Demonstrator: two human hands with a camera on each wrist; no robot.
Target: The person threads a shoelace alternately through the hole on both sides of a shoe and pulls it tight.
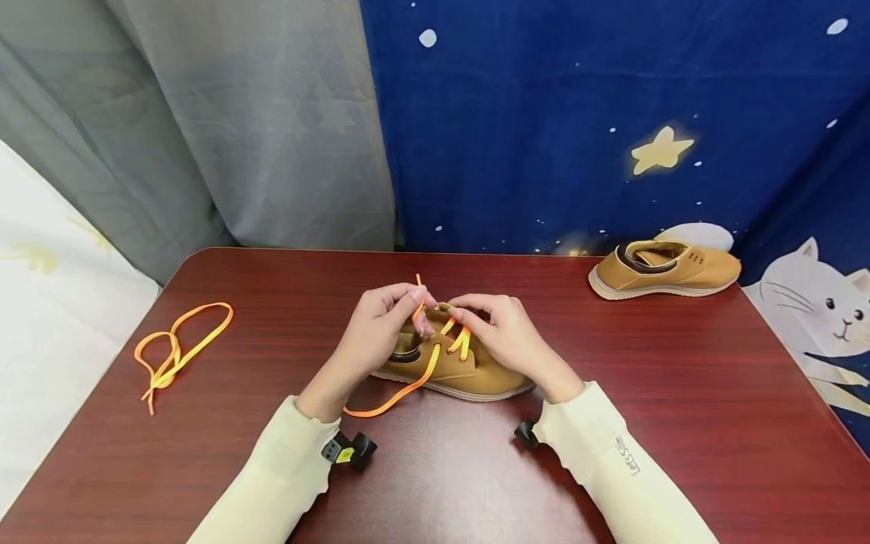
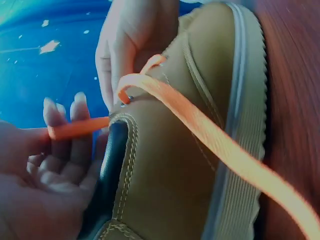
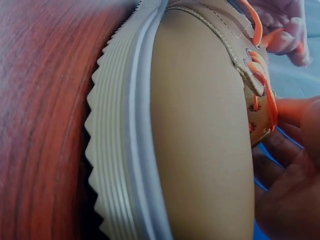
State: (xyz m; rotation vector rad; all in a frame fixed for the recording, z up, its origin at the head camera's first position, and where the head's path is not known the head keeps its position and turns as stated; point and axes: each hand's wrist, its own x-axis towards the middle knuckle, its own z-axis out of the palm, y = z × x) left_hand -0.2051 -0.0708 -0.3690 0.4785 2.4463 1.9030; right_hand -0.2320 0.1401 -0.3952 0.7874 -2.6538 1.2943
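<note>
A tan shoe point(image 1: 485, 375) stands on its sole in front of me, toe to the right. An orange shoelace point(image 2: 185, 117) threads through several of its eyelets, and one loose length drapes over the near side onto the table. My left hand point(image 1: 372, 326), above the shoe opening, pinches the lace's other end between thumb and fingers, its tip poking up. That stretch runs taut to the shoe's far side in the left wrist view. My right hand point(image 1: 511, 334) reaches over the front and grips the far eyelet edge, thumb against the crossed lace; its other fingers are partly hidden behind the shoe.
On the dark red table point(image 1: 680, 393), a second orange shoelace point(image 1: 204, 344) lies loosely looped at the left. A matching tan shoe point(image 1: 710, 266) without a lace stands at the back right. Grey point(image 1: 285, 136) and blue point(image 1: 516, 136) curtains hang behind the table's far edge.
</note>
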